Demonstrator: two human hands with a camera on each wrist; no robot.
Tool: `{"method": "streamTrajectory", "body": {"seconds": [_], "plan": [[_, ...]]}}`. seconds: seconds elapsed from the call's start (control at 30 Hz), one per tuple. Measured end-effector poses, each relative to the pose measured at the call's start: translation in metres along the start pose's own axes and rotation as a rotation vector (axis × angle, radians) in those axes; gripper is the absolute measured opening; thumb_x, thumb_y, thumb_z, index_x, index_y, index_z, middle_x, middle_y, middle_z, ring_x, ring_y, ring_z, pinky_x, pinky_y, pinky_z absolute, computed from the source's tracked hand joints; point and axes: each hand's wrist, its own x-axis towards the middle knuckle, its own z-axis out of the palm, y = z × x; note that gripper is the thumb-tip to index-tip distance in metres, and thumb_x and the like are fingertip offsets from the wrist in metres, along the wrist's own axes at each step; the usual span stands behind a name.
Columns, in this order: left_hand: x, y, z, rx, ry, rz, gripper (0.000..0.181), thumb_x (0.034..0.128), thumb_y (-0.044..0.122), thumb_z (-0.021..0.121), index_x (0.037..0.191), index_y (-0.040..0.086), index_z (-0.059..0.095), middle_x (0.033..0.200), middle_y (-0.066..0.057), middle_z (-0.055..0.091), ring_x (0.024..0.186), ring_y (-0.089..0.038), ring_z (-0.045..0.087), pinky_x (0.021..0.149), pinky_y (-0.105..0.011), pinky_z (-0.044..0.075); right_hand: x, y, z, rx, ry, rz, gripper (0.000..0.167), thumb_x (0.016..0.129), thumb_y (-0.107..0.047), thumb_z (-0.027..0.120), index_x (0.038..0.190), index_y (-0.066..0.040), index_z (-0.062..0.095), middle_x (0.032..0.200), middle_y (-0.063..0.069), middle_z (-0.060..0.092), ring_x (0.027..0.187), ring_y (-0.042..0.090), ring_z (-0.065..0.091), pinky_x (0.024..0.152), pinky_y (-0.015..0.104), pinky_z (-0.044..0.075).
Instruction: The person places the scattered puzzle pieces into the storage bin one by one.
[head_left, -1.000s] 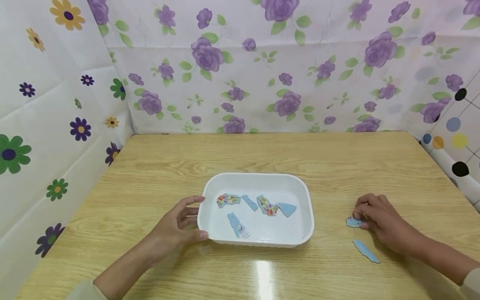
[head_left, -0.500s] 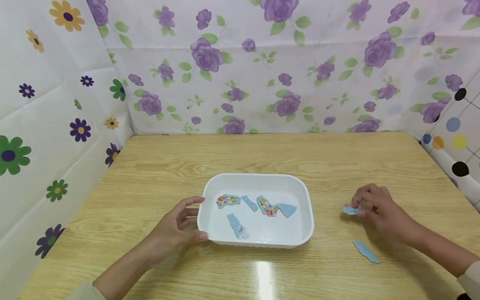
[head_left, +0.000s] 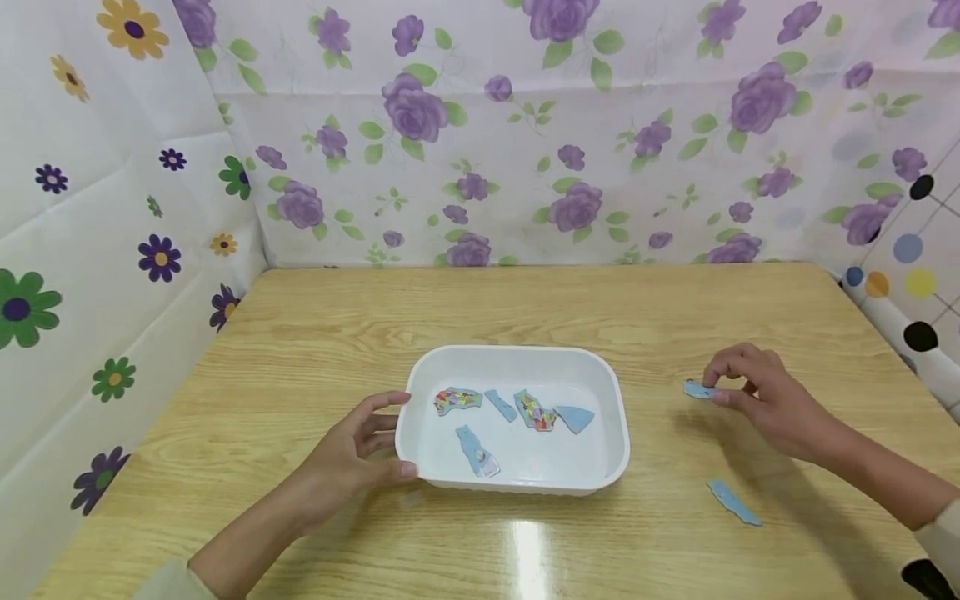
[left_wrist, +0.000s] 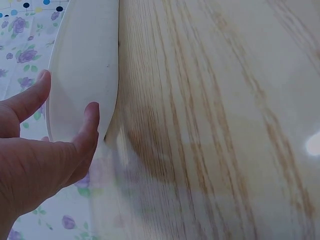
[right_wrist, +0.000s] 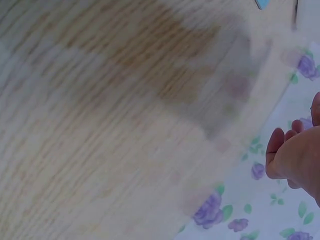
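My right hand (head_left: 768, 404) pinches a light-blue jagged flat piece, like a puzzle piece (head_left: 696, 388), between thumb and fingers, raised over the table right of the tray. In the right wrist view only part of this hand (right_wrist: 295, 157) shows, and the held piece is out of sight. My left hand (head_left: 348, 454) rests with spread fingers against the left end of a white plastic tray (head_left: 510, 483), and its thumb touches near the front corner. Inside the tray lie several flat pieces, among them a multicoloured one (head_left: 534, 411) and a light-blue wedge (head_left: 576, 418).
Another light-blue strip (head_left: 733, 502) lies on the wooden table (head_left: 360, 325), nearer the front than my right hand. Flower-printed sheeting (head_left: 517, 167) stands behind the table, and similar sheeting lines the left side. A dotted sheet (head_left: 911, 275) is at the right.
My right hand has lifted the light-blue piece off the table and moved it away from me and slightly left. The left hand and the tray have stayed in place.
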Motion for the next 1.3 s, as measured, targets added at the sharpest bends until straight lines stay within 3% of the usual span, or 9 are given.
{"method": "streamTrajectory", "body": {"seconds": [0.73, 1.03, 1.3], "plan": [[0.000, -0.001, 0.000, -0.003, -0.007, 0.005, 0.082, 0.0758, 0.014, 0.082, 0.143, 0.022, 0.035, 0.137, -0.016, 0.048, 0.125, -0.030, 0.050, 0.102, -0.044, 0.043, 0.046, -0.036, -0.012, 0.076, -0.072, 0.065, 0.017, 0.095, -0.002, 0.057, 0.101, -0.018, 0.058, 0.111, -0.004, 0.052, 0.100, 0.013, 0.037, 0.074, 0.026, 0.035], [0.001, -0.001, 0.000, -0.007, -0.007, 0.002, 0.083, 0.0757, 0.014, 0.082, 0.143, 0.023, 0.035, 0.138, -0.015, 0.047, 0.126, -0.030, 0.049, 0.104, -0.046, 0.041, 0.065, -0.056, -0.001, 0.145, -0.122, 0.087, 0.015, 0.094, -0.001, 0.058, 0.098, -0.015, 0.059, 0.111, 0.000, 0.053, 0.100, 0.020, 0.034, 0.074, 0.031, 0.035], [0.001, 0.000, 0.000, 0.001, 0.003, 0.003, 0.082, 0.0758, 0.014, 0.082, 0.142, 0.023, 0.036, 0.136, -0.014, 0.048, 0.126, -0.030, 0.050, 0.104, -0.046, 0.040, 0.083, -0.075, 0.016, 0.254, -0.203, 0.044, 0.014, 0.094, -0.002, 0.058, 0.096, -0.016, 0.058, 0.111, 0.002, 0.051, 0.099, 0.022, 0.034, 0.076, 0.036, 0.033]]}}
